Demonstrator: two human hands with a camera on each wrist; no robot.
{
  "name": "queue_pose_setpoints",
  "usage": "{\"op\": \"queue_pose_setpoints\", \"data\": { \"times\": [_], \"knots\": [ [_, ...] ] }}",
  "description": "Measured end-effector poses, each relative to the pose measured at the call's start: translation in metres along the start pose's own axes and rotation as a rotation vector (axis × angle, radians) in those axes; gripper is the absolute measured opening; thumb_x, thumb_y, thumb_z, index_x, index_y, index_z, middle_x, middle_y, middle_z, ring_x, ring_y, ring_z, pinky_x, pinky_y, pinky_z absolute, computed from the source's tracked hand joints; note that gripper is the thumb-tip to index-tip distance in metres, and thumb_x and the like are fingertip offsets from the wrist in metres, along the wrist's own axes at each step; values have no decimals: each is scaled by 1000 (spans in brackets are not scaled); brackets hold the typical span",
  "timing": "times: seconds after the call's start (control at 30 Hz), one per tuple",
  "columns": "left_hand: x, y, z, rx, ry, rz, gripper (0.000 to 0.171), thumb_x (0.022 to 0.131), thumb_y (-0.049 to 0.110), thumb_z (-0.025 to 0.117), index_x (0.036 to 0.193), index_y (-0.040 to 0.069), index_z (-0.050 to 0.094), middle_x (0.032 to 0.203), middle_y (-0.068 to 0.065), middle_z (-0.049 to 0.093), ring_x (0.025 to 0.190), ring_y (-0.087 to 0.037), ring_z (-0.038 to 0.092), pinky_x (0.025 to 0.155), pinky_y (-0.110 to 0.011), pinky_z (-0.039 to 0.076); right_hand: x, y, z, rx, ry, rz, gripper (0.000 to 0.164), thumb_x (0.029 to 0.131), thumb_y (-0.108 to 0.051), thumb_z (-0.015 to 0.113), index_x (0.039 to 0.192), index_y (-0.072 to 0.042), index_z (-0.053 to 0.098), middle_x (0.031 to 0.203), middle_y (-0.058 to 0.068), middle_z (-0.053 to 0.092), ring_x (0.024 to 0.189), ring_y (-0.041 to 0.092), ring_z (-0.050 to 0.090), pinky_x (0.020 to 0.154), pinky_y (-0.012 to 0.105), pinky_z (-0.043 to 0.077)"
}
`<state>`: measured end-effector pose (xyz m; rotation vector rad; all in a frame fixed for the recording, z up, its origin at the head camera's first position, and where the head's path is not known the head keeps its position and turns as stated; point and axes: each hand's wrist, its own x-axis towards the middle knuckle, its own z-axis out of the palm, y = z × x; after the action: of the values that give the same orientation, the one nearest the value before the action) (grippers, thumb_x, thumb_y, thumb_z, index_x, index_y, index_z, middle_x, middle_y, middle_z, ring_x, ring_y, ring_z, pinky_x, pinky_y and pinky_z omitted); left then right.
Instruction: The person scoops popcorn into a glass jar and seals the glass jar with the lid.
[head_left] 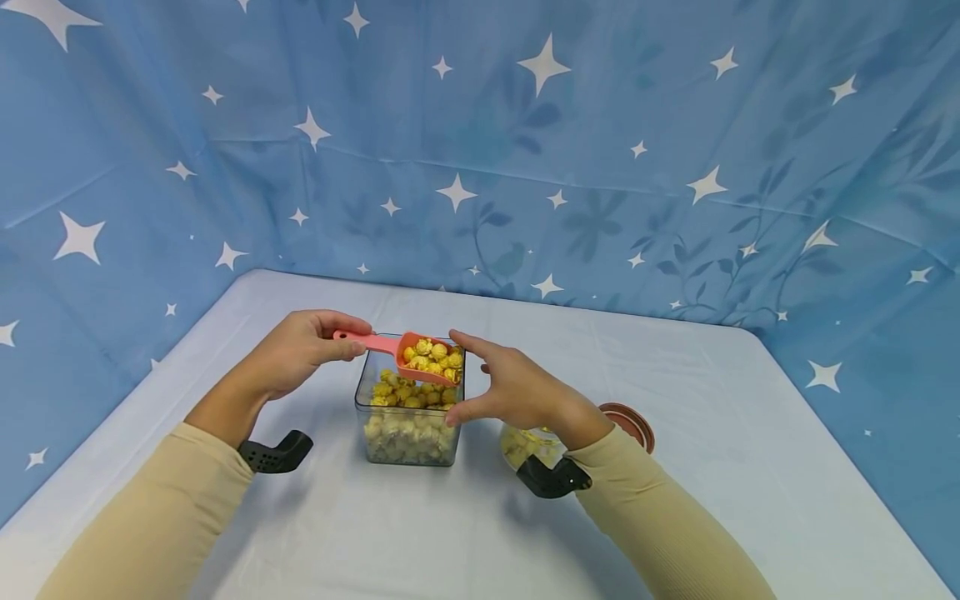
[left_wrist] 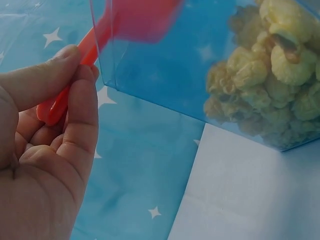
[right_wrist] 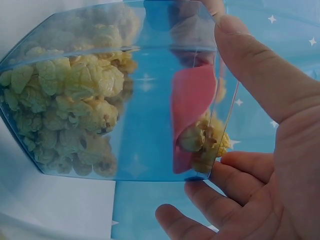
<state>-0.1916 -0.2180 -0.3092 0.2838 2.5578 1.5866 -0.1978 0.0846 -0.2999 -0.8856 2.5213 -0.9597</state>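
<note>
My left hand (head_left: 303, 354) pinches the handle of a coral-pink scoop (head_left: 386, 344) between thumb and fingers. Yellow popcorn (head_left: 431, 357) fills the scoop, which is tilted over the mouth of a clear square container (left_wrist: 160, 75). Inside that container lies more popcorn (right_wrist: 75, 100), well below the rim. My right hand (head_left: 513, 387) holds the container by its right side near the top, thumb on the near wall and fingers toward the far one. In the right wrist view the scoop shows through the wall, beside the thumb.
A clear jar (head_left: 517, 447) with popcorn in it stands under my right wrist, partly hidden by the forearm. Just beyond it lies a reddish-brown round lid (head_left: 640, 425). The white table (head_left: 300, 533) meets a blue star-patterned curtain (head_left: 480, 125) behind and at both sides.
</note>
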Motion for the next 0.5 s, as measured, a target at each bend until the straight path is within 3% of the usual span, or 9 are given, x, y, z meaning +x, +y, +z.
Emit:
{"op": "queue_pose_setpoints", "data": {
  "times": [0.23, 0.5],
  "knots": [
    [-2, -3, -5, 1, -11, 5, 40, 97, 14, 67, 132, -4, 61, 107, -11, 64, 96, -26, 56, 84, -36, 48, 0, 0, 0, 15, 7, -15, 106, 80, -32, 87, 160, -12, 22, 164, 3, 23, 145, 31, 32, 111, 47, 35],
    [-5, -5, -10, -3, -14, -2, 40, 96, 13, 68, 132, -5, 61, 105, -10, 64, 95, -24, 57, 83, -34, 49, 0, -1, 0, 8, 5, -8, 106, 80, -34, 87, 160, -12, 22, 164, 3, 23, 142, 33, 38, 110, 46, 36]
  ]
}}
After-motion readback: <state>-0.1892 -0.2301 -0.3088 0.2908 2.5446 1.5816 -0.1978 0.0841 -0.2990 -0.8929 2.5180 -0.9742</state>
